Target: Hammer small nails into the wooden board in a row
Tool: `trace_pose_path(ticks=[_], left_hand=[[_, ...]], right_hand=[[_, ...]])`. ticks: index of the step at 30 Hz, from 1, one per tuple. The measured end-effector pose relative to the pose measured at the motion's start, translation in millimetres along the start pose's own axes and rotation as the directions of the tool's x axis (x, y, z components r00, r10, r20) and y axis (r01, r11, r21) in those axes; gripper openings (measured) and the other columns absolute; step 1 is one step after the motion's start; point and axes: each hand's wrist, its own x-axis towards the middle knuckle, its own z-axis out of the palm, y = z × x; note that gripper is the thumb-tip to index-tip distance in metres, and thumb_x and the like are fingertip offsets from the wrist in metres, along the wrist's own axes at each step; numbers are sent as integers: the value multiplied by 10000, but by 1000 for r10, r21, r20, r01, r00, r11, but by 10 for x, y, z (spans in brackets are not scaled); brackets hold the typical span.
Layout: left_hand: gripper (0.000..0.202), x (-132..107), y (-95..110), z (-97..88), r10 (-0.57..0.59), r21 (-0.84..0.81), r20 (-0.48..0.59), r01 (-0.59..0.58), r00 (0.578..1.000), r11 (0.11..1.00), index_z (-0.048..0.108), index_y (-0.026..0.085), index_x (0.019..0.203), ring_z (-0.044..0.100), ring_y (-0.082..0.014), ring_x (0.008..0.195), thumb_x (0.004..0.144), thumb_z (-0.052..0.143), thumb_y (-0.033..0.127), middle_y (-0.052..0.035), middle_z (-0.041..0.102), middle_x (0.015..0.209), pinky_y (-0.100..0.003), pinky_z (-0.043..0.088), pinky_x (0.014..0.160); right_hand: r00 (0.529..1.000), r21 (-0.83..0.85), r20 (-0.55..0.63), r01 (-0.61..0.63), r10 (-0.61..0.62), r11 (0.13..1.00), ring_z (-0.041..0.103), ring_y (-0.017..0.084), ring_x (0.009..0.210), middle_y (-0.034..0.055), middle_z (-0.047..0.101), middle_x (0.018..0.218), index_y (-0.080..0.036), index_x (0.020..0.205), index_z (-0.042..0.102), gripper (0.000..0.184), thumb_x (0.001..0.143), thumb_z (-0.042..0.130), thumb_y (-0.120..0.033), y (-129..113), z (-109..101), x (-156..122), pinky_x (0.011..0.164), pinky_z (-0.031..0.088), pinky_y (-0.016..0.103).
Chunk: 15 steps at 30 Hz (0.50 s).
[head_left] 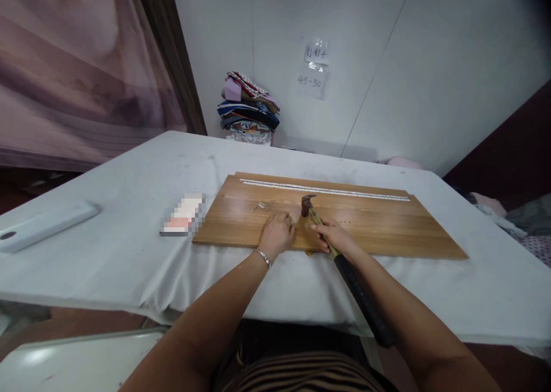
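Note:
My right hand (331, 235) is wrapped round the yellow shaft of a claw hammer (359, 294), close below its rusty head. The hammer's black grip slants back toward my body, under my right forearm. On the wooden board (396, 231), my left hand (278, 231) rests with its fingers curled together, just left of the hammer head. Whatever its fingertips pinch, if anything, is hidden or too small to make out. Loose nails (260, 206) lie on the board beyond my left hand. Several small dark dots (345, 222) line up right of my right hand.
Two white marked strips (322, 190) run along the board's far side. A phone with a blurred screen (183, 215) lies left of the board on the white-covered table (129, 208). Farther left is a long white object (47, 225). Folded cloths (249, 108) are stacked by the wall.

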Motion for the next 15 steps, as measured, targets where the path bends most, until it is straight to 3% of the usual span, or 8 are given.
trace_pose_path(ticks=[9, 15], left_hand=[[216, -15, 7, 2, -12, -2, -4, 12, 1000, 1000, 749, 156, 957, 644, -279, 1079, 988, 548, 229, -143, 712, 1083, -425, 491, 994], [235, -12, 11, -2, -16, 1, -6, 16, 1000, 1000, 749, 160, 940, 647, -273, 1055, 992, 527, 216, -138, 713, 1069, -419, 492, 975]], right_hand=[[998, -21, -60, -29, 28, 999, 384, 70, 326, -106, 465, 487, -256, 730, 456, 361, 631, 731, -469, -67, -21, -26, 305, 288, 207], [999, -18, -35, -27, 27, 999, 376, 70, 311, -114, 445, 459, -259, 715, 439, 396, 646, 744, -502, -40, -21, -3, 305, 277, 207]])
